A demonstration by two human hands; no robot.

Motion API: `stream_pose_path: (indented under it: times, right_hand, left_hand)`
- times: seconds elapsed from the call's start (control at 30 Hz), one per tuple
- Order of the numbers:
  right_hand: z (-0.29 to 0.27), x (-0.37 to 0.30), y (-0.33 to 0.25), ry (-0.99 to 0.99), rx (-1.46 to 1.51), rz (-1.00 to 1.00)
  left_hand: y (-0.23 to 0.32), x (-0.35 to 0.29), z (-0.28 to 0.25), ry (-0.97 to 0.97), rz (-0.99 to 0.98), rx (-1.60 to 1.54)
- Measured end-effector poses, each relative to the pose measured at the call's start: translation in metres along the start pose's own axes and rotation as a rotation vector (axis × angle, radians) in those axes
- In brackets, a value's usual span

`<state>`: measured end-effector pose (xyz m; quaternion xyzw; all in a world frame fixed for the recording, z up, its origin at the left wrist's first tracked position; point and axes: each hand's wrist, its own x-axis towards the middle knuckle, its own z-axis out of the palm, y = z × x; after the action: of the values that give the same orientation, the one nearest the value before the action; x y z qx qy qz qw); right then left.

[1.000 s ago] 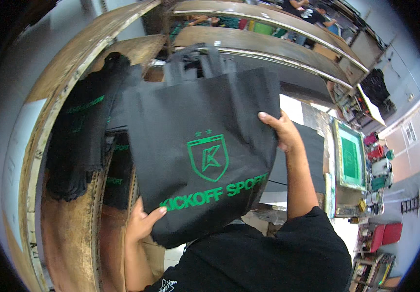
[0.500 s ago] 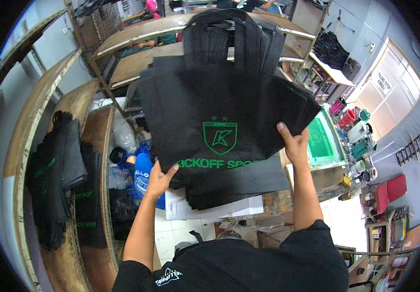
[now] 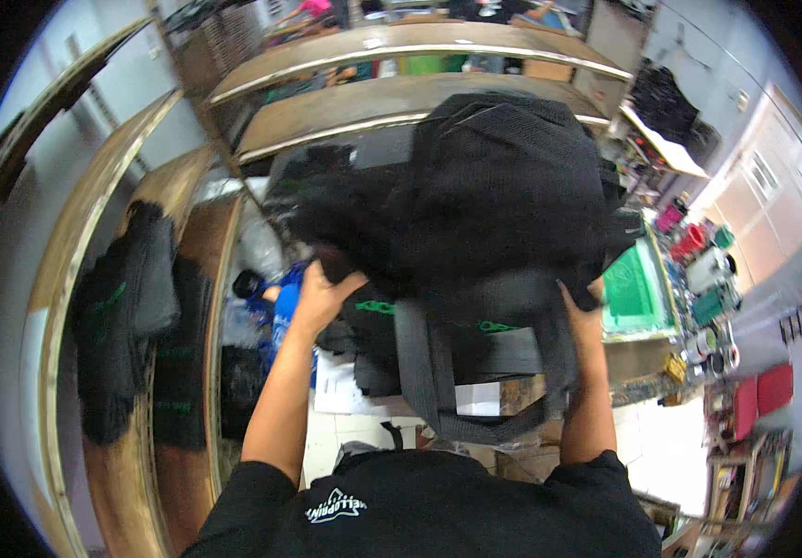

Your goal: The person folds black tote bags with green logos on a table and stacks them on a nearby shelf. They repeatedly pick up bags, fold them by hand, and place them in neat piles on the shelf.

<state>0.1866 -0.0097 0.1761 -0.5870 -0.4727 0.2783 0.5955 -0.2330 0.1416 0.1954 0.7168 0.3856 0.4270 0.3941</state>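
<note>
Between my hands hangs a bundle of black fabric tote bags, smeared by motion and folded over. Its long handles dangle on the side nearest me. At the bundle's left edge, my left hand grips the fabric, thumb in front and other fingers hidden. My right hand grips the right edge, partly covered by the cloth. More black bags with green print lie below, partly hidden by the bundle.
On the left, black bags drape over wooden shelves. Another wooden rack stands ahead. A green printing screen lies at right beside ink containers. A red chair stands farther right. People work beyond the rack.
The bundle has flopped over toward me: its handles pointed away before and now hang near my body. The shield print that faced me is out of sight. Both hands still grip.
</note>
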Motion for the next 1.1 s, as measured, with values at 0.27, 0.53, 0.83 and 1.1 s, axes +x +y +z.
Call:
stream_pose_path:
  times: [0.27,0.53,0.83,1.1]
  right_hand:
    - [-0.027,0.036,0.080,-0.044,-0.169,-0.097]
    - [0.037,0.095,-0.008,-0.234,0.206,0.438]
    - [0.085,-0.020,0.168,-0.535,0.096,0.828]
    - [0.093,-0.037,0.151,-0.191,-0.072,0.655]
  left_hand:
    - [0.009,0.016,0.025,0.009,-0.016,-0.113]
    - [0.021,0.058,-0.016,-0.105,-0.461,-0.346]
    - [-0.241,0.006,0.037,0.053,-0.714,0.034]
    - [-0.157,0.002,0.011,-0.289,-0.977,-0.622]
